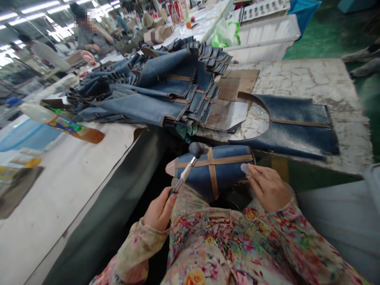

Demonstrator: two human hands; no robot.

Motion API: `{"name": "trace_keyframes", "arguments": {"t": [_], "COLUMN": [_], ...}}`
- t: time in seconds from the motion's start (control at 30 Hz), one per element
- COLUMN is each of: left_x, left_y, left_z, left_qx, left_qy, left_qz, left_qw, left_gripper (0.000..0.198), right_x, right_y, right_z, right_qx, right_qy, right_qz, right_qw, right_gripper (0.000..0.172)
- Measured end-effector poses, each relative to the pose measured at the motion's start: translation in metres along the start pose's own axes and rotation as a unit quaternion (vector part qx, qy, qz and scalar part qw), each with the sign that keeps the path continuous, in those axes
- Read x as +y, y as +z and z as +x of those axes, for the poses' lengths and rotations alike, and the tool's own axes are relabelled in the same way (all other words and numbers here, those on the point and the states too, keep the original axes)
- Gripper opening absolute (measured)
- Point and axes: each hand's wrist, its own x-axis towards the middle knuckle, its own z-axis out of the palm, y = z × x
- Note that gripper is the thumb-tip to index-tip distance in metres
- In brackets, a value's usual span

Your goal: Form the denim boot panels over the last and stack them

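My left hand [160, 209] is closed around the handle of a small hammer [190, 162], whose dark head rests over a blue shoe-upper piece [219, 168]. That piece has tan crossed strips and sits on a form over my lap. My right hand [267, 186] grips its right end, with the thumb pressed on top. Both sleeves are floral.
A flat blue upper piece [297, 122] lies on the cracked white worktable [311, 79]. A heap of blue upper pieces [160, 91] covers the bench behind. A plastic bottle [62, 122] lies on the left table. Other people [92, 35] work at the far left.
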Motion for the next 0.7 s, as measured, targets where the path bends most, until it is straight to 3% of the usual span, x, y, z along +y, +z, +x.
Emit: {"name": "trace_keyframes", "arguments": {"t": [0.13,0.3,0.43,0.6,0.7], "left_x": [0.005,0.024,0.039,0.069,0.086], "left_y": [-0.001,0.001,0.014,0.032,0.042], "left_z": [0.001,0.007,0.022,0.035,0.04], "left_qx": [-0.055,-0.042,-0.113,-0.118,-0.156], "left_qy": [0.033,0.07,0.06,0.141,0.136], "left_qz": [0.073,0.041,0.101,0.149,0.213], "left_qw": [0.995,0.996,0.987,0.972,0.955], "left_gripper": [0.03,0.036,0.031,0.034,0.032], "right_x": [0.0,-0.007,-0.012,-0.011,-0.008], "right_y": [0.001,0.0,0.001,0.003,0.004], "right_z": [-0.002,-0.007,-0.012,-0.015,-0.016], "right_qx": [0.004,0.005,0.018,0.021,0.019], "right_qy": [0.004,-0.001,0.008,0.01,-0.001], "right_qz": [-0.009,-0.024,-0.02,-0.003,-0.004], "right_qw": [1.0,1.0,1.0,1.0,1.0], "right_gripper": [0.033,0.033,0.033,0.033,0.032]}}
